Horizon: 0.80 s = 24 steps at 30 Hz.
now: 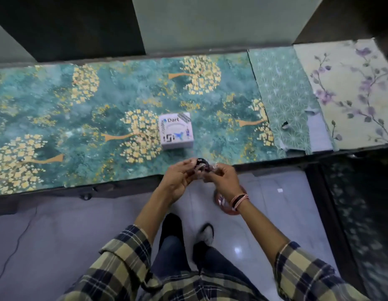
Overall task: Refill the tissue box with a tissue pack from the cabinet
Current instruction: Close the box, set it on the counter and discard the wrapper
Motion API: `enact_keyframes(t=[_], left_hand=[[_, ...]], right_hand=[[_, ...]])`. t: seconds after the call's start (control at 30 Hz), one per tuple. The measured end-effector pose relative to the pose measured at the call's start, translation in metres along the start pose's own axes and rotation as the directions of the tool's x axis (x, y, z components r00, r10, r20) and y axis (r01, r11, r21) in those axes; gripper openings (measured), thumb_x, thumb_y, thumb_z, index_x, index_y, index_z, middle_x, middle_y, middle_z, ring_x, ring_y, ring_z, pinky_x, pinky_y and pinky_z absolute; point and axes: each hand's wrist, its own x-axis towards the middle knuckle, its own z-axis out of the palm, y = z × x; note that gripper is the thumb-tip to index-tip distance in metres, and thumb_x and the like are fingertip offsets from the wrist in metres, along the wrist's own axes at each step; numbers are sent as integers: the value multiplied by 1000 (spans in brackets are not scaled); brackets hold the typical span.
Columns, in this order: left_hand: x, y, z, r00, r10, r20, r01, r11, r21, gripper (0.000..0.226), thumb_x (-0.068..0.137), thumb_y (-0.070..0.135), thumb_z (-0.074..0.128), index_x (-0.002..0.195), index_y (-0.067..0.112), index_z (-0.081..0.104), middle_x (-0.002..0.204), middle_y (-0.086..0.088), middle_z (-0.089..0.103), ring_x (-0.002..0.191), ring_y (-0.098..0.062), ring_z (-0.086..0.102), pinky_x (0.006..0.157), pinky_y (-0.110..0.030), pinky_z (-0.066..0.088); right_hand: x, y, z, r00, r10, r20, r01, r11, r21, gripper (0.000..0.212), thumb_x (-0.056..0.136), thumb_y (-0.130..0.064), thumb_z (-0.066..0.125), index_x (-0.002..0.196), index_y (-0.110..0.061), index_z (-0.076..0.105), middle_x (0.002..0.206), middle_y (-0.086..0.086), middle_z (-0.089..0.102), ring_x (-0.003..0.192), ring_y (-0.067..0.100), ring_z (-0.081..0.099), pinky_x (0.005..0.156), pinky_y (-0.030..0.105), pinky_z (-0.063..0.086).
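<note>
A small white tissue box (176, 130) printed "Dart" sits on the teal-and-gold floral counter (80, 127), near its front edge. Just in front of the box, over the counter's edge, my left hand (177, 179) and my right hand (223, 177) meet. Both pinch a small crumpled bit of clear plastic wrapper with dark print (201, 166) between the fingertips. What the wrapper holds, if anything, is hidden by my fingers. Below my right wrist hangs a blurred pinkish round shape (226, 205); I cannot tell what it is.
To the right the counter is covered by a green star-patterned sheet (282, 94) and a pale sheet with purple blossoms (351, 88). A dark panel (351, 203) stands at the right of the light tiled floor. A thin cable (14, 246) trails at the left.
</note>
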Motion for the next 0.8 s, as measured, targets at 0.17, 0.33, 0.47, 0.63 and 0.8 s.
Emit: enact_keyframes(t=[0.17, 0.33, 0.47, 0.63, 0.8], left_hand=[[7, -80, -12, 987, -102, -124, 121, 981, 150, 15, 102, 15, 56, 107, 13, 70, 98, -1, 73, 81, -14, 67, 66, -24, 51], [31, -138, -31, 954, -229, -193, 263, 949, 172, 12, 101, 17, 58, 104, 11, 68, 97, -2, 71, 78, -14, 66, 64, -23, 52], [79, -171, -45, 950, -252, -184, 287, 937, 200, 13, 101, 16, 57, 95, 13, 69, 97, -5, 72, 79, -16, 66, 67, -27, 52], [153, -221, -62, 956, -251, -149, 283, 925, 255, 21, 103, 16, 55, 114, 7, 70, 105, -6, 76, 91, -22, 72, 69, -28, 59], [220, -270, -81, 970, -242, -11, 233, 920, 316, 18, 104, 24, 54, 104, 20, 72, 100, 3, 78, 100, -20, 71, 83, -32, 56]], right_hand=[[-29, 60, -53, 974, 134, -181, -141, 990, -24, 37, 78, 13, 72, 96, -14, 55, 83, 14, 68, 66, 24, 68, 59, 41, 62], [-26, 129, -80, 915, 242, -322, -275, 959, -60, 31, 80, 10, 72, 85, -20, 62, 76, 3, 66, 65, 4, 63, 54, 18, 52], [-4, 211, -88, 839, 360, -409, -415, 909, -50, 14, 84, -8, 75, 87, -18, 67, 88, 8, 70, 78, 22, 65, 62, 25, 56], [46, 317, -90, 773, 470, -427, -547, 834, -72, 18, 84, 7, 64, 77, -10, 62, 87, 13, 66, 83, 39, 67, 64, 41, 65], [91, 408, -88, 742, 390, -545, -589, 768, -252, 45, 73, -14, 85, 109, -11, 58, 110, 22, 71, 104, 40, 67, 85, 45, 59]])
